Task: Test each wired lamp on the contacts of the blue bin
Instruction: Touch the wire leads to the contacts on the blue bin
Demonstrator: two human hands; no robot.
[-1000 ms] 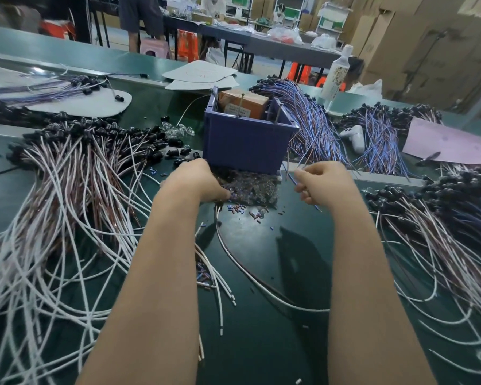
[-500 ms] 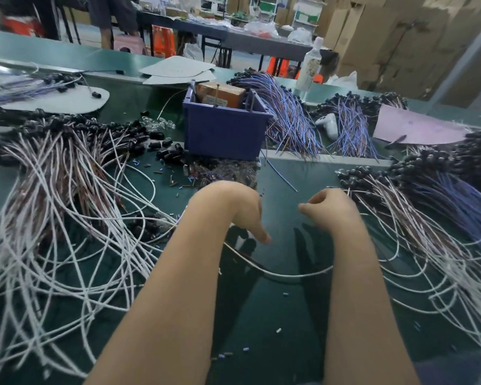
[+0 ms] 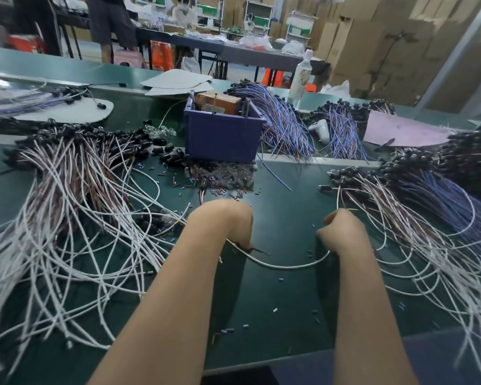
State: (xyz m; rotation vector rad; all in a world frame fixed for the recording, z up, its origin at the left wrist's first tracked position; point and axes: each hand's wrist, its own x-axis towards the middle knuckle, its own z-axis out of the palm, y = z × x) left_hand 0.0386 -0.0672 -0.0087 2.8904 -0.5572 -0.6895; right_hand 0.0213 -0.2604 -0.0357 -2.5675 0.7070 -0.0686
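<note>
I see one blue bin [image 3: 222, 137] at 12 o'clock, well apart from the hands. One brown box [image 3: 220, 100] sits inside it. The box has a label [image 3: 212, 108], but it is too blurry to read.

The two hands are apart. Both bend down at the wrist with the fingers curled under. The left hand [image 3: 228, 222] grips one end of one wired lamp [image 3: 283, 267]. The right hand [image 3: 342, 232] grips the other end, and the white wire sags between them.

One left heap of lamps [image 3: 67, 176] lies at 9 o'clock. One right heap of lamps [image 3: 406, 218] lies at 3 o'clock. One bottle [image 3: 300, 76] stands at 1 o'clock.
</note>
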